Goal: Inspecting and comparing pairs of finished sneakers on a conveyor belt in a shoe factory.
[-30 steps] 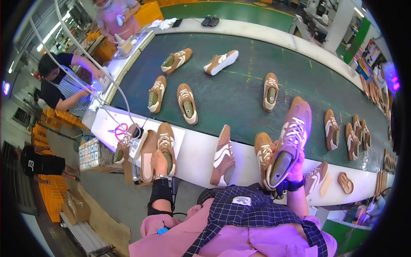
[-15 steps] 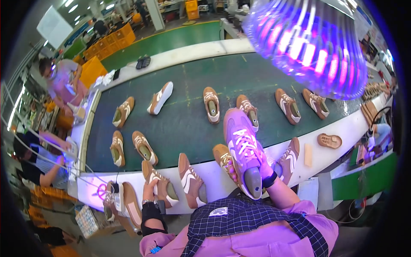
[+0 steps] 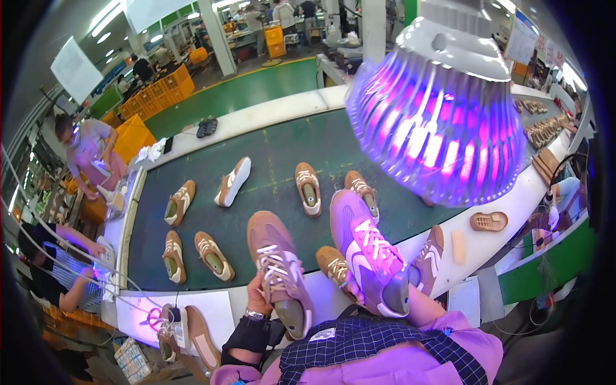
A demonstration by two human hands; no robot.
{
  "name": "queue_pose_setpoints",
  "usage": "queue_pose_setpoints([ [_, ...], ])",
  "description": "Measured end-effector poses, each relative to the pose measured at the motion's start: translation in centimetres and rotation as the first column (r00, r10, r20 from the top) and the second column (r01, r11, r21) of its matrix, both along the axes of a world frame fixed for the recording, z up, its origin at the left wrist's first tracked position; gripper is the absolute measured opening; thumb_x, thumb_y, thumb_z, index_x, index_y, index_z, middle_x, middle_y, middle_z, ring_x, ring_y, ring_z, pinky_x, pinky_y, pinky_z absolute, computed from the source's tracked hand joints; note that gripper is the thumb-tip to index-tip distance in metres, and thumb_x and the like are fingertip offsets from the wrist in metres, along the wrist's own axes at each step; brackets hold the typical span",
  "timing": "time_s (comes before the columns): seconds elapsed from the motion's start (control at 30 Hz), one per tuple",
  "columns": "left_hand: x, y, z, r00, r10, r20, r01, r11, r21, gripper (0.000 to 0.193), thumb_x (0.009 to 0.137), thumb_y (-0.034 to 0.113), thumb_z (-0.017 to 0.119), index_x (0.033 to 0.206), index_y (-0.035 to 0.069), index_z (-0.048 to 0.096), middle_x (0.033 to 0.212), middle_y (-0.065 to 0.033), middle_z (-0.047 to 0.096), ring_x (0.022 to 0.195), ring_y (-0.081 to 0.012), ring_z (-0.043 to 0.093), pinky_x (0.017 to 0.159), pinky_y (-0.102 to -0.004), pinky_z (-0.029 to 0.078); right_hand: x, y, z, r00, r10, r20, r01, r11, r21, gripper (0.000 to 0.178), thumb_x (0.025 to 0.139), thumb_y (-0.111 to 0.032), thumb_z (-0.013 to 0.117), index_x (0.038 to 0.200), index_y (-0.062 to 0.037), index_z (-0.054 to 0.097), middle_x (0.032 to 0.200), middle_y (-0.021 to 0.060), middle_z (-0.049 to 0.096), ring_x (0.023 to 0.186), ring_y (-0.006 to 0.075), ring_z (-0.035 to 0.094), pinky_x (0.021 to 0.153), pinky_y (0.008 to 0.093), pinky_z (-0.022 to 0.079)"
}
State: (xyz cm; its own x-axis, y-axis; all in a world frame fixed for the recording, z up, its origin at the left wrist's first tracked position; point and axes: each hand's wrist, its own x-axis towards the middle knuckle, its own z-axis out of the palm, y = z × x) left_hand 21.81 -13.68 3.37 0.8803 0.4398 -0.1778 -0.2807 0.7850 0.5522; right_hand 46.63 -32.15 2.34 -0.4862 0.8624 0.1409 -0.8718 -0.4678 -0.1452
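My left hand [image 3: 258,296] is closed on a brown sneaker [image 3: 277,263] with white laces, raised over the near edge of the bench. A second sneaker [image 3: 366,247], tinted purple by the light, is held up in my right hand [image 3: 355,292], whose fingers wrap its side; the rest of that hand is hidden behind the shoe. Both shoes point toe away from me, with olive forms inside. Between them, partly covered, is another brown sneaker [image 3: 332,264]. Right of my right hand, a sneaker [image 3: 431,253] rests on the white ledge.
Several brown sneakers [image 3: 308,189] lie across the green belt [image 3: 256,212]. A ribbed, purple-lit lamp [image 3: 443,122] hangs at upper right. On the right ledge are a brown sole [image 3: 489,221] and a tan strip [image 3: 458,248]. Scissors [image 3: 152,317] lie at left. Two people work along the left side.
My left hand has lifted its sneaker off the near ledge and brought it rightward, closer to the other held shoe. My right hand still holds its sneaker. The view has tilted up.
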Motion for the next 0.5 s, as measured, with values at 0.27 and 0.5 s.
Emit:
queue_pose_setpoints([
  [0.27, 6.2, -0.3, -3.1, 0.830, -0.377, 0.411, 0.523, 0.781, -0.342, 0.057, 0.086, 0.040, 0.056, 0.128, 0.005, 0.044, 0.115, -0.0124, 0.057, 0.102, -0.0256, 0.059, 0.085, -0.0422, 0.051, 1.3, -5.2, -0.3, 0.953, -0.300, 0.025, 0.298, 0.951, 0.080, 0.071, 0.082, -0.049, 0.056, 0.124, 0.0073, 0.044, 0.111, 0.0248, 0.057, 0.101, 0.0366, 0.059, 0.090, 0.0469, 0.048],
  [0.5, 12.5, -0.7, -0.8, 0.860, -0.367, 0.355, 0.476, 0.829, -0.295, 0.056, 0.084, 0.036, 0.057, 0.128, 0.004, 0.043, 0.118, -0.0136, 0.055, 0.105, -0.0267, 0.057, 0.088, -0.0434, 0.048, 1.4, -7.5, -2.3, 0.858, -0.513, -0.032, 0.511, 0.844, 0.164, 0.070, 0.081, -0.048, 0.056, 0.124, 0.0066, 0.044, 0.112, 0.0240, 0.056, 0.102, 0.0362, 0.058, 0.091, 0.0471, 0.047],
])
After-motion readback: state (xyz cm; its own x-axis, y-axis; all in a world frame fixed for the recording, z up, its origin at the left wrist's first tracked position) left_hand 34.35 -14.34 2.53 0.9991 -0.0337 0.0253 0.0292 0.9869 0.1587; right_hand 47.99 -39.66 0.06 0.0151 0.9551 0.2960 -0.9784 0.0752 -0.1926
